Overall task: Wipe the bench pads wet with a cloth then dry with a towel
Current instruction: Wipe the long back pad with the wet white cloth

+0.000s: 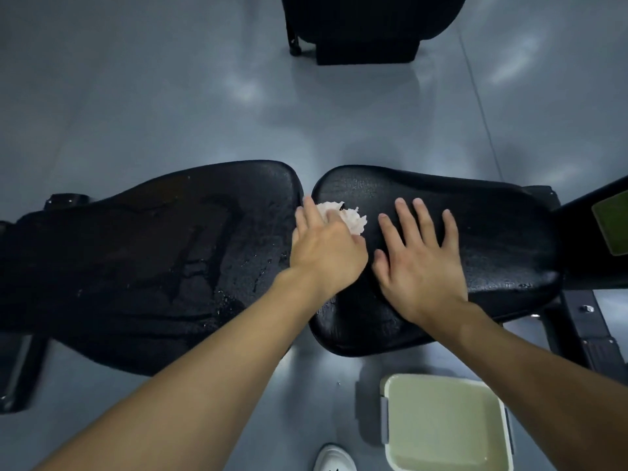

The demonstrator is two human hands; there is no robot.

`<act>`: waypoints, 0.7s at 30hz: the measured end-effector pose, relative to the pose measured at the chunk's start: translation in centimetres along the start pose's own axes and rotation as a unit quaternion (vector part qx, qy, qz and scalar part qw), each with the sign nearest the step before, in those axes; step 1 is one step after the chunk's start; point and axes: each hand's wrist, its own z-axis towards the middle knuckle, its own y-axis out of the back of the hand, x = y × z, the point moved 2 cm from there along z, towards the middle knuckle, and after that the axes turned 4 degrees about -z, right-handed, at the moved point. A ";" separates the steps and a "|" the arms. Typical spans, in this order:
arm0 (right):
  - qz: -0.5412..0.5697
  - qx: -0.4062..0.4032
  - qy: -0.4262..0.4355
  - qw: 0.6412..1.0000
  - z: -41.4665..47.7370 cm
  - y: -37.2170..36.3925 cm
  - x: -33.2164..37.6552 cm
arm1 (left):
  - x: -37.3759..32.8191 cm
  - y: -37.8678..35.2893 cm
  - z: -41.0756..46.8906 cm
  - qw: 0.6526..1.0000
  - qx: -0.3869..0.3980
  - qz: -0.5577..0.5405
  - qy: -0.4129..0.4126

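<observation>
— Beyond the white shoe (pixel 334 458) and pale basin (pixel 445 423), where was the cloth (pixel 353 219)?
— On the right pad (pixel 503 239), at its end by the gap, under the left hand (pixel 326 246), fingers curled over it.
— The right hand (pixel 421 253)?
— Flat, spread, just beside it, holding nothing. Both pads ran left to right, so the stroke probably went rightward. Water already streaked the left pad (pixel 136 253).

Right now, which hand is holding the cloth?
The left hand holds the pale crumpled cloth; the right hand lies flat and empty on the right bench pad.
</observation>
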 end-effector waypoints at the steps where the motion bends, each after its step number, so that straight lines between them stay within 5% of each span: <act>1: 0.001 -0.004 0.000 1.000 0.0 0.0 0.0 | 0.2 -0.5 -0.4 0.999 -0.019 -0.017 -0.022; 4: 0.002 -0.013 -0.004 1.000 0.0 -0.2 0.0 | 0.8 -1.9 -0.7 0.995 -0.058 -0.050 -0.062; 8: -0.006 -0.023 -0.004 1.000 0.2 -0.3 0.1 | 1.1 -1.8 1.9 0.991 -0.032 -0.130 0.019; 21: -0.035 0.030 -0.040 0.998 -0.4 -0.6 0.7 | 2.8 -2.8 -2.6 0.994 -0.007 -0.110 -0.004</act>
